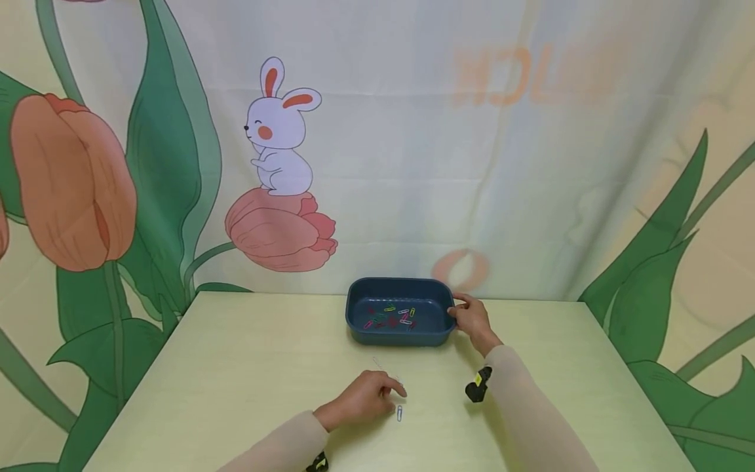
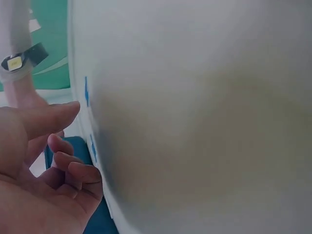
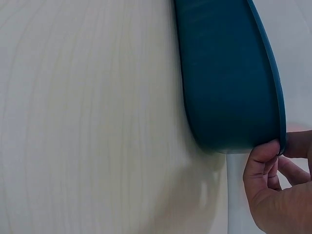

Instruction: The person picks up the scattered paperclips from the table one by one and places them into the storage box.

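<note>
A dark blue plastic basin (image 1: 389, 338) stands at the back of the table, with several coloured paper clips (image 1: 404, 321) scattered on its floor. At its right end my right hand (image 1: 472, 318) pinches the rim between thumb and fingers; the right wrist view shows the same grip on the basin (image 3: 229, 78). My left hand (image 1: 366, 398) hovers low over the table in front of the basin, index finger extended, the other fingers loosely bent, holding nothing visible. Beside its fingertips lies a blue paper clip (image 1: 399, 413). A pale paper clip (image 1: 376, 361) lies farther back.
The pale wood-grain table (image 1: 265, 367) ends at a hanging cloth (image 1: 383, 164) printed with tulips and a rabbit. The basin's far side is close to that cloth. Each sleeved wrist carries a small black camera (image 1: 479, 385).
</note>
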`<state>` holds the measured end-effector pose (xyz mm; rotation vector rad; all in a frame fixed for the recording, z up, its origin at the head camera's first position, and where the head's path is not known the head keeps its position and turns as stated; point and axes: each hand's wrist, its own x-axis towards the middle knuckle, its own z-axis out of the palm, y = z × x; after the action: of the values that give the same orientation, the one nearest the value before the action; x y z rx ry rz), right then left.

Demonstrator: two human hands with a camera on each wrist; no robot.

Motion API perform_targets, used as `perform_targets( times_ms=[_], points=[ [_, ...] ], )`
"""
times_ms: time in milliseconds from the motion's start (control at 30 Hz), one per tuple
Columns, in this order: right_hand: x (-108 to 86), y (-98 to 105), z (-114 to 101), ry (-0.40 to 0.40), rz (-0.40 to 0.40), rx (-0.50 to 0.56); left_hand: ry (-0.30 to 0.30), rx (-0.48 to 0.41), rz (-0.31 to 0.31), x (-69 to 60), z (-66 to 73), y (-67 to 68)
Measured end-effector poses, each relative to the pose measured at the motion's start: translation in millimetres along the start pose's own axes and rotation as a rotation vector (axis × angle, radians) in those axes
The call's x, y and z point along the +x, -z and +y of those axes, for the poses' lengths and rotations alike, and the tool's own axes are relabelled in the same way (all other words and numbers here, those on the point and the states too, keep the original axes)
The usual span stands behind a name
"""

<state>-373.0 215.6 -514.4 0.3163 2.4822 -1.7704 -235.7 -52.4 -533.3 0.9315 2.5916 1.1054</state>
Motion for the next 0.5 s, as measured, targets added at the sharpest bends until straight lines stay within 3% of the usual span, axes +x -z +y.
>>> perform_targets(
  times_ms=[200, 500],
  points=[
    [-1.7, 0.7, -0.5, 0.003, -0.010, 0.007, 0.050, 0.035, -0.063, 1.5, 0.6, -6.8],
    [-0.5, 1.1, 1.6, 0.006, -0.006, -0.001, 0.055, 0.068, -0.040, 1.3, 4.7, -7.2]
  ],
)
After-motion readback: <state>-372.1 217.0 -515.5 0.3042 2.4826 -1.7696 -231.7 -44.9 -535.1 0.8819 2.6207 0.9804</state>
